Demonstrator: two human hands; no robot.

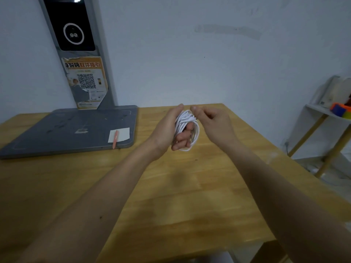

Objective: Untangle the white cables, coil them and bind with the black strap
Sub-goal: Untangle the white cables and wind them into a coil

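Note:
The white cables (pixel 187 121) form a coil of several loops wrapped around the fingers of my left hand (pixel 167 130), held in the air above the wooden table (pixel 171 196). My left palm faces right and its fingertips poke out through the coil. My right hand (pixel 212 122) is close on the coil's right side, thumb and forefinger pinched together at the top of the loops. No black strap shows in this view.
A grey flat base (pixel 66 130) with an upright grey post (pixel 79 54) stands at the table's back left; a white paper slip (pixel 121 134) and an orange pen (pixel 115 142) lie on it. At the right, a white shelf (pixel 322 112) holds colourful items.

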